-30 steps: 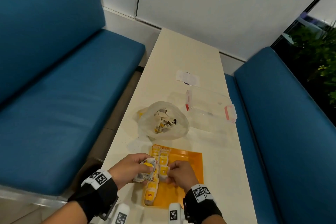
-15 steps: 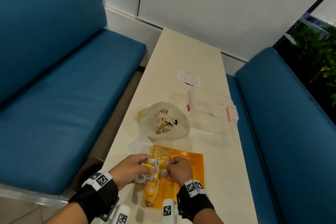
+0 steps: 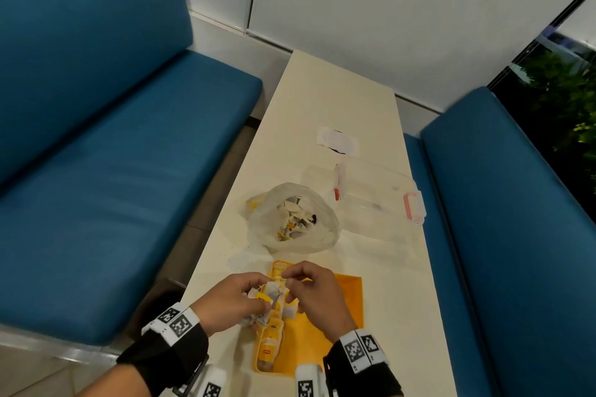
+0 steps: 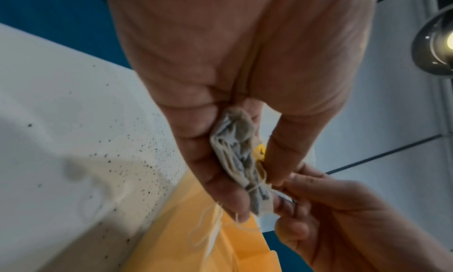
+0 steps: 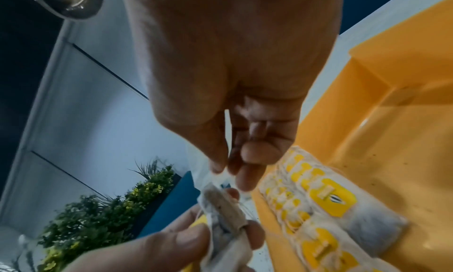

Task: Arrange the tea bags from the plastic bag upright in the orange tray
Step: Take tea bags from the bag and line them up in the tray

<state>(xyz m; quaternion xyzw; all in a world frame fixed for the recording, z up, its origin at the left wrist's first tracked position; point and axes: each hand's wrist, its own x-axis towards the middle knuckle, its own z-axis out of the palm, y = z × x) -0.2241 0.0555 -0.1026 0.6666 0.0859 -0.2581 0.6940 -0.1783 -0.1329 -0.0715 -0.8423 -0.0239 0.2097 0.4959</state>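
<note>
My left hand [image 3: 240,300] grips a bunch of tea bags [image 4: 241,160] with yellow tags, held just above the left edge of the orange tray [image 3: 338,309]. My right hand [image 3: 309,287] reaches across and pinches one tea bag [image 5: 220,179] at the top of that bunch between thumb and fingertips. Several tea bags [image 5: 326,196] stand in a row along the tray's left wall [image 3: 269,342]. The open plastic bag [image 3: 290,219] with more tea bags lies on the table just beyond the tray.
A clear plastic box [image 3: 377,200] with pink latches sits behind the bag on the right. A white paper label [image 3: 337,140] lies farther up the narrow cream table [image 3: 322,100]. Blue benches [image 3: 113,155] flank the table on both sides.
My right hand has moved up and left from beside the tray's row to the top of the bunch in my left hand, where it now pinches one bag. The left hand has hardly moved.
</note>
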